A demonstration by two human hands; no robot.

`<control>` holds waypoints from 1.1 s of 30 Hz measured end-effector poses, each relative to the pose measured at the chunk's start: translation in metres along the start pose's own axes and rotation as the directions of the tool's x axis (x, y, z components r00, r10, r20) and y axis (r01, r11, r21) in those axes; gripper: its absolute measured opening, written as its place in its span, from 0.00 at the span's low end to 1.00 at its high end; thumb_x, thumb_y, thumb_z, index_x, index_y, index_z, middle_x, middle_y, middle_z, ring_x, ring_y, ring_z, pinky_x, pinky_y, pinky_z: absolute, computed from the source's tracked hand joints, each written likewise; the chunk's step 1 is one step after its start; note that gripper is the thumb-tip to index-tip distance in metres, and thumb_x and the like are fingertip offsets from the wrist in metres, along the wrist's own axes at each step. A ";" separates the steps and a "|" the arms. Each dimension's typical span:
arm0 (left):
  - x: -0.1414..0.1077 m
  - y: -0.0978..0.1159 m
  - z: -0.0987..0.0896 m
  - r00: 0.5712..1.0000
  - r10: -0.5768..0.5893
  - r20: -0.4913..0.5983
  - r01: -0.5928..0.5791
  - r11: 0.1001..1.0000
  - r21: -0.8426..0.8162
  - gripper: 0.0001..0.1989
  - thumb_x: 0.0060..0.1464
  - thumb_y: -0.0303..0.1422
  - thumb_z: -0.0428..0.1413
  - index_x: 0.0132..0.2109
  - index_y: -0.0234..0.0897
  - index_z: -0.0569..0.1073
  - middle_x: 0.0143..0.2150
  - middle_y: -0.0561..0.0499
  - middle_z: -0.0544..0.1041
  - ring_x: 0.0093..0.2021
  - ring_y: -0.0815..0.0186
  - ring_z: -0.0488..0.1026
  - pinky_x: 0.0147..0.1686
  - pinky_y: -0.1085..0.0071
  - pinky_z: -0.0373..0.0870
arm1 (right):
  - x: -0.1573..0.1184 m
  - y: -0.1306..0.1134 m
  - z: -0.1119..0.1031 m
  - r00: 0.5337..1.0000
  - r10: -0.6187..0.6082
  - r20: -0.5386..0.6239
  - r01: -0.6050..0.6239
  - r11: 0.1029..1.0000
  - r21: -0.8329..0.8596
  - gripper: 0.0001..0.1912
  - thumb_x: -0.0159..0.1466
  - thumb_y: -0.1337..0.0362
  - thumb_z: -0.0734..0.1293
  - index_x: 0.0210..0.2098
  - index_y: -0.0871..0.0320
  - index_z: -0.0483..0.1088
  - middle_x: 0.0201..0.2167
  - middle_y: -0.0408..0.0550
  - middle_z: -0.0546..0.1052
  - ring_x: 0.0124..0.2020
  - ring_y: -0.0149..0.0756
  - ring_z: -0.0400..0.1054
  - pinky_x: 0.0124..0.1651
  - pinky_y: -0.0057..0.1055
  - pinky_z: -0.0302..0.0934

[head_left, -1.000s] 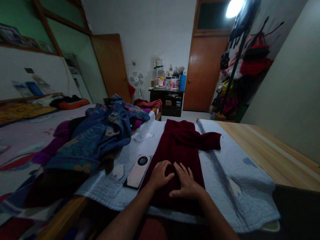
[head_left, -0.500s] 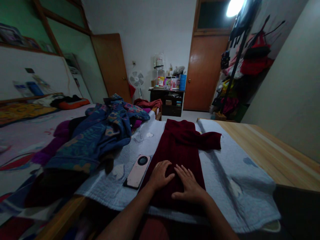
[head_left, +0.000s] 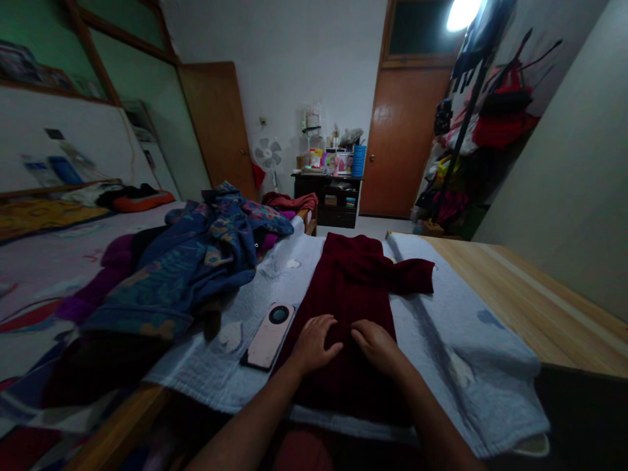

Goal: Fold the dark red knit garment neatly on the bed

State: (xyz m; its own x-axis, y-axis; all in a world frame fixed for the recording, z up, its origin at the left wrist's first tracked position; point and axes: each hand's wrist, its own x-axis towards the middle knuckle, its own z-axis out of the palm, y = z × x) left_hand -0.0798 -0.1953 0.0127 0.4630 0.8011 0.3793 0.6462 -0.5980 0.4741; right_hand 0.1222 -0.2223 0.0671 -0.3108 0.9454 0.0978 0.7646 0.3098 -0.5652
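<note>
A dark red knitted garment (head_left: 353, 281) lies on a pale blue cloth (head_left: 441, 353), one sleeve stretched to the right. My left hand (head_left: 314, 343) rests flat on the garment's left part, fingers extended and holding nothing. Over the garment's right part, my right hand (head_left: 375, 343) is curled, thumb and fingertips close together; whether fabric is pinched between them is hidden. A pink phone (head_left: 267, 340) with a round black camera lies left of my left hand, on the cloth.
Blue floral clothing (head_left: 196, 261) is heaped at the left on the bed. A wooden board (head_left: 530, 281) lies to the right. Farther back stand a dark cabinet (head_left: 324, 203), a fan (head_left: 269, 154) and a brown door (head_left: 392, 137).
My right hand has gone from flat with spread fingers to curled, turning slightly on the garment. My left hand has stayed in place.
</note>
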 end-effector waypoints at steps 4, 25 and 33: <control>0.001 0.003 -0.002 1.000 0.009 -0.009 -0.010 1.000 -0.015 0.26 0.50 0.37 0.58 0.55 0.38 0.66 0.58 0.44 0.69 0.59 0.56 0.64 0.60 0.54 0.58 | 0.034 0.008 0.017 0.991 -0.100 -0.089 0.097 0.994 -0.041 0.20 0.66 0.65 0.53 0.52 0.60 0.69 0.55 0.54 0.70 0.57 0.37 0.63 0.60 0.35 0.54; 0.002 0.005 -0.002 1.000 0.013 -0.019 -0.013 1.000 -0.012 0.24 0.47 0.37 0.59 0.52 0.38 0.66 0.54 0.43 0.70 0.55 0.54 0.66 0.58 0.53 0.59 | 0.104 0.006 0.022 0.986 0.109 -0.128 -0.150 0.915 -0.376 0.18 0.65 0.63 0.57 0.51 0.59 0.68 0.53 0.57 0.70 0.54 0.46 0.61 0.54 0.41 0.54; 0.001 0.004 -0.002 0.999 -0.003 -0.033 0.001 0.999 -0.042 0.23 0.48 0.38 0.59 0.52 0.39 0.66 0.53 0.45 0.71 0.54 0.56 0.67 0.57 0.55 0.60 | 0.111 0.017 0.042 0.994 0.042 -0.105 -0.078 0.928 -0.365 0.23 0.67 0.64 0.54 0.60 0.61 0.60 0.64 0.53 0.59 0.65 0.40 0.50 0.64 0.40 0.41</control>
State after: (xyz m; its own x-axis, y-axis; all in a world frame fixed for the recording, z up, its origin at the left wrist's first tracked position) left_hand -0.0781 -0.1966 0.0163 0.4410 0.8015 0.4039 0.6211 -0.5974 0.5073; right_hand 0.0764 -0.1164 0.0338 -0.2176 0.9629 0.1596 0.9395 0.2509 -0.2332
